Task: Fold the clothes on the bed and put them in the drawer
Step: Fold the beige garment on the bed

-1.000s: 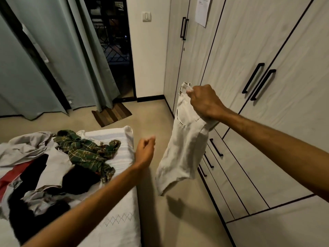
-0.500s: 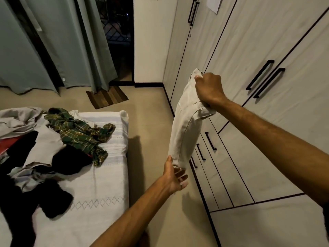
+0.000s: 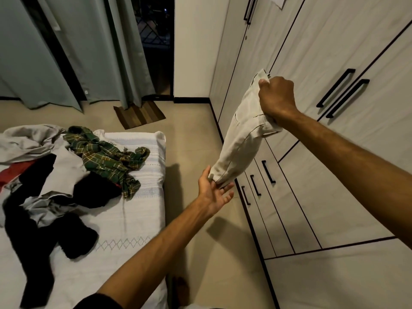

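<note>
Folding step is under way, on one garment held in the air beside the bed (image 3: pixel 133 219). Right hand (image 3: pixel 277 97) is gripping the waistband end of the beige shorts (image 3: pixel 240 139), fingers (image 3: pixel 264 82) curled tight round bunched cloth. The shorts are hanging slack below those fingers, slanting down toward the left hand (image 3: pixel 213 192). Left hand is lying palm up, fingers spread and nearly straight, the hem resting against thumb and fingertips; a firm pinch is not showing. Judgement: the garment is being stretched out for its first fold. Next move is calling for the left fingers to close on the hem and carry it up to the waistband. Drawers (image 3: pixel 267 186) are sitting shut, just beyond the left fingers. The remaining clothes (image 3: pixel 66 170), plaid shirt among them, are lying heaped on the bed, well apart from both hands.
</note>
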Demonstrator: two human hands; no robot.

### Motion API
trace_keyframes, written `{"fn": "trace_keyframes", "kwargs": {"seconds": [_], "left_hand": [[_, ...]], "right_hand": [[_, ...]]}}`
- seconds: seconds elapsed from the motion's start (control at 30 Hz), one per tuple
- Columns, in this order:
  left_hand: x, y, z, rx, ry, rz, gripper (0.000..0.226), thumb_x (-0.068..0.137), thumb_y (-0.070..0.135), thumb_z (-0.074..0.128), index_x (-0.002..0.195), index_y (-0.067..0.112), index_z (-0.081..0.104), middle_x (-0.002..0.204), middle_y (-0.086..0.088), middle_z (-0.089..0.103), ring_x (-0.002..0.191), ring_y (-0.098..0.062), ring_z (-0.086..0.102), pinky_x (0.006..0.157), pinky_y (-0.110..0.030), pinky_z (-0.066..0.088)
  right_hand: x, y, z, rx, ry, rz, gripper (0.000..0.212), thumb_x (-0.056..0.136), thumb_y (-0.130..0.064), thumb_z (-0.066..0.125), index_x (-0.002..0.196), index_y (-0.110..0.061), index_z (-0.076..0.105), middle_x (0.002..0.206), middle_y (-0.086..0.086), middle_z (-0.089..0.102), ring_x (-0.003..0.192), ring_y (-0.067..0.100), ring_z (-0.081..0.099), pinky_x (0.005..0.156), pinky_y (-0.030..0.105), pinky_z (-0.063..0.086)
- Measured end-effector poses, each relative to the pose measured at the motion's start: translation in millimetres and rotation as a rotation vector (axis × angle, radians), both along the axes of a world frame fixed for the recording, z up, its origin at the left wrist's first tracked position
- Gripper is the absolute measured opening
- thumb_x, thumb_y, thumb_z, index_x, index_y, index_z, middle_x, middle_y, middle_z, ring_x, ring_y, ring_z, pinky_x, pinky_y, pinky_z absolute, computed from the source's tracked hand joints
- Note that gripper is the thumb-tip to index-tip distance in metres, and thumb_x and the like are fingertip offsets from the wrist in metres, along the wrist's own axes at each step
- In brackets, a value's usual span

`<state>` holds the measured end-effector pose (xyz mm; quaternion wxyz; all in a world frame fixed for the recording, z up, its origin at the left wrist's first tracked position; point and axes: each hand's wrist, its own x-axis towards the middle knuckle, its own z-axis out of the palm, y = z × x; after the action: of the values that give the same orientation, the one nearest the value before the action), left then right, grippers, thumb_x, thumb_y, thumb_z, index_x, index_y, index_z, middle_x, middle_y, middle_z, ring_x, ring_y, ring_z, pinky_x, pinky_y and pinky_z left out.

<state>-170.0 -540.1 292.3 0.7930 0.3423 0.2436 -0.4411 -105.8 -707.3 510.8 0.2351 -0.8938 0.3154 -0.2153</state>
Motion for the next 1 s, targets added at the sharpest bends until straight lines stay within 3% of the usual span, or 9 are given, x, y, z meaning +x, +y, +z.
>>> {"fn": "trace_keyframes", "kwargs": {"seconds": [0.1,0.2,0.27,0.37,0.53,0.63,0.77,0.87,1.0], "left_hand": [[-7.3,3.0,-0.8,0.083,-0.092,0.017,0.054,0.093,0.057,0.063,0.13,0.018,0.07,0.124,-0.012,0.064,0.099,-0.024,0.056,0.071,-0.034,0.051],[-10.3,21.5,-10.4,0.141,-0.139,0.114,0.051,0.093,0.048,0.071,0.135,0.021,0.063,0.129,-0.006,0.059,0.113,-0.024,0.054,0.081,-0.034,0.048],[-7.8,36.8,-15.1,0.153,-0.19,0.164,0.036,0.094,0.044,0.071,0.124,0.024,0.07,0.119,0.0,0.069,0.117,-0.024,0.058,0.088,-0.033,0.047],[-9.8,46.7,-18.9,0.234,-0.263,0.115,0.024,0.101,0.043,0.063,0.112,0.025,0.075,0.094,0.011,0.078,0.103,-0.018,0.062,0.083,-0.033,0.045],[-8.5,54.2,-20.8,-0.016,-0.086,0.128,0.032,0.106,0.033,0.047,0.118,0.015,0.071,0.102,-0.005,0.074,0.094,-0.023,0.065,0.069,-0.032,0.04],[-7.8,53.2,-14.9,-0.08,-0.057,0.003,0.039,0.105,0.048,0.049,0.12,0.019,0.071,0.081,0.001,0.073,0.076,-0.015,0.061,0.061,-0.027,0.04],[-11.6,53.5,-0.9,-0.172,-0.118,-0.099,0.043,0.097,0.057,0.063,0.121,0.022,0.07,0.086,0.001,0.067,0.067,-0.009,0.051,0.056,-0.024,0.039],[-11.2,66.5,1.1,-0.142,-0.11,-0.024,0.032,0.079,0.038,0.086,0.105,0.022,0.077,0.081,0.002,0.063,0.063,-0.008,0.05,0.057,-0.024,0.039],[5.3,118.1,3.6,-0.138,-0.078,0.203,0.021,0.08,0.03,0.082,0.098,0.023,0.074,0.075,0.004,0.059,0.06,-0.007,0.048,0.055,-0.022,0.041]], "right_hand": [[4.6,-2.6,3.3,-0.017,0.001,-0.01,0.035,0.109,-0.026,0.046,0.098,0.001,0.067,0.116,0.021,0.07,0.086,0.025,0.057,0.06,0.024,0.036],[4.5,-13.1,8.3,-0.038,0.015,-0.036,0.04,0.11,-0.029,0.047,0.118,0.005,0.068,0.124,0.02,0.068,0.105,0.031,0.065,0.077,0.028,0.039],[3.9,-21.1,9.8,-0.032,0.055,-0.044,0.04,0.11,-0.028,0.048,0.123,0.005,0.066,0.128,0.02,0.065,0.109,0.032,0.065,0.08,0.029,0.04],[8.4,-26.9,10.6,-0.001,0.11,-0.038,0.04,0.109,-0.027,0.049,0.126,0.006,0.064,0.131,0.021,0.064,0.109,0.033,0.064,0.081,0.028,0.041],[25.1,-10.9,10.8,0.035,0.133,0.01,0.042,0.107,-0.031,0.049,0.117,0.006,0.065,0.127,0.023,0.064,0.102,0.036,0.062,0.077,0.031,0.04],[31.9,5.1,11.8,0.016,0.128,0.052,0.04,0.105,-0.028,0.047,0.111,0.007,0.065,0.117,0.022,0.064,0.093,0.032,0.058,0.074,0.032,0.038],[39.1,21.7,18.5,-0.013,0.111,0.106,0.032,0.106,-0.029,0.046,0.094,-0.003,0.059,0.102,0.014,0.058,0.089,0.029,0.055,0.073,0.032,0.036],[49.0,36.4,30.1,-0.031,0.125,0.151,0.029,0.105,-0.033,0.048,0.095,-0.008,0.059,0.1,0.011,0.056,0.088,0.027,0.053,0.071,0.029,0.035],[71.8,85.4,40.2,-0.024,0.153,0.246,0.036,0.106,-0.036,0.05,0.102,-0.003,0.064,0.101,0.011,0.056,0.087,0.024,0.053,0.069,0.026,0.036]]}}
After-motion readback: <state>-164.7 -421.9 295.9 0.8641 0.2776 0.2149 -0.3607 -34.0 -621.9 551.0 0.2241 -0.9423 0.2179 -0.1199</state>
